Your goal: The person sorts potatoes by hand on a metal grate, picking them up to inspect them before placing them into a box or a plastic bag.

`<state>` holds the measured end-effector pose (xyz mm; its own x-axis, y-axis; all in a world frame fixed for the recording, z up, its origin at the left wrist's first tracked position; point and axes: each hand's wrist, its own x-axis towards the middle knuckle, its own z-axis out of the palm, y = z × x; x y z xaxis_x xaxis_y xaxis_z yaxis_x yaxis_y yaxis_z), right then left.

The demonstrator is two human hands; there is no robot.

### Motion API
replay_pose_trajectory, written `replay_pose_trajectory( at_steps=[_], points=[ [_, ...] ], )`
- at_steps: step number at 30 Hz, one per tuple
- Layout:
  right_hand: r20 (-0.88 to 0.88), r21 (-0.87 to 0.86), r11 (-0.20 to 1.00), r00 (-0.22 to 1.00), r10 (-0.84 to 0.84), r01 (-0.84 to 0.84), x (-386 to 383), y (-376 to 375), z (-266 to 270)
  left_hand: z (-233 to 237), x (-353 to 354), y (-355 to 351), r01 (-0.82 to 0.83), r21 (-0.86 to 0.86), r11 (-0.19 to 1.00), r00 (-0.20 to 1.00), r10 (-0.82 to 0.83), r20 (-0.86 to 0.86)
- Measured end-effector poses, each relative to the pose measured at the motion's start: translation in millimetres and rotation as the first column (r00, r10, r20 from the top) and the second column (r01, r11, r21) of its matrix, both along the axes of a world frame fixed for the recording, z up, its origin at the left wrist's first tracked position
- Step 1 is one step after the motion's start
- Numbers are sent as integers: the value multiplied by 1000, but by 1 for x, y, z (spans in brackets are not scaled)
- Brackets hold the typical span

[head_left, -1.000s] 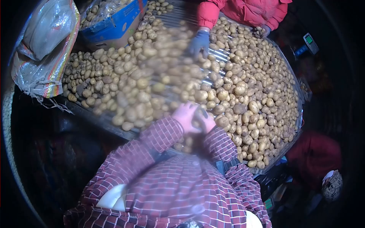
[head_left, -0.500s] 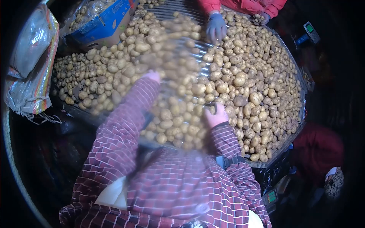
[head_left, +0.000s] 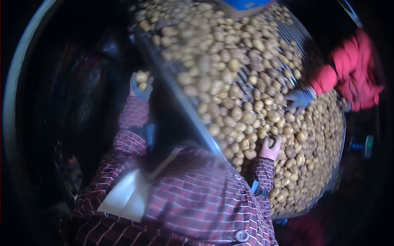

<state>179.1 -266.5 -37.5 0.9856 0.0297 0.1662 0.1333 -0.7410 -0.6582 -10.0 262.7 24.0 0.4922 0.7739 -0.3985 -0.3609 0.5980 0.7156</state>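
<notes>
My left hand (head_left: 141, 87), in a pink and grey glove, is off the left side of the sorting table over a dark area. Its fingers cup a few pale potatoes (head_left: 142, 76). My right hand (head_left: 270, 151) is low over the heap of potatoes (head_left: 303, 164). The fingers of that hand curl around what looks like a small potato (head_left: 271, 142), partly hidden by the glove. Loose potatoes (head_left: 245, 144) lie just left of it, touching one another on the slatted metal surface (head_left: 242, 78).
A co-worker's grey-gloved hand (head_left: 301, 99), with a red sleeve (head_left: 324, 80), reaches onto the potatoes from the right. A metal table edge (head_left: 193, 119) runs diagonally between my hands. A blue box (head_left: 246, 4) stands at the top, and a small lit display (head_left: 368, 144) is at far right.
My view has turned left. My left hand has moved from over the potatoes to beyond the table's left edge and now visibly holds potatoes. My right hand stays at the heap.
</notes>
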Motion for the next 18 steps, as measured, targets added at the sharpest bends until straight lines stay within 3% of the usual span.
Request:
replay_pose_trajectory(
  at_steps=[3,4,5,6,7,9,10,12,14,16,17,18],
  points=[
    [-99,11,1000,995,22,-21,7,-6,-7,-40,-109,21,-177,28,984,974,179,-137],
    [-104,51,998,994,26,-21,8,-4,-7,-56,-142,30,-210,136,968,944,237,-229],
    [-112,87,996,993,24,-14,8,-5,-8,-78,-179,42,-110,395,912,862,286,-419],
    [-73,53,998,997,38,-34,11,-10,-16,-105,-219,57,236,672,702,565,463,-683],
    [-76,31,998,995,60,-58,10,-9,-16,-118,-249,69,536,728,428,237,751,-616],
    [-77,-18,998,995,64,-65,11,-9,-10,-116,-264,88,192,646,739,291,586,-757],
    [-81,-34,999,996,40,-42,7,-5,-3,-119,-262,100,-64,555,830,393,532,-750],
    [-38,-92,995,999,27,-31,10,-13,-18,-118,-232,115,-296,442,847,476,532,-700],
    [-40,-57,998,999,14,-16,5,-4,-5,-115,-183,121,-256,435,863,573,498,-651],
    [-39,-50,999,999,17,-19,4,-3,-1,-96,-102,86,-47,499,865,742,365,-562],
    [-32,-47,998,999,37,-39,6,-7,-8,-57,-46,41,146,534,833,754,256,-605],
    [-31,-23,999,999,31,-31,4,-7,-9,-57,-4,19,221,641,735,892,114,-437]
  ],
)
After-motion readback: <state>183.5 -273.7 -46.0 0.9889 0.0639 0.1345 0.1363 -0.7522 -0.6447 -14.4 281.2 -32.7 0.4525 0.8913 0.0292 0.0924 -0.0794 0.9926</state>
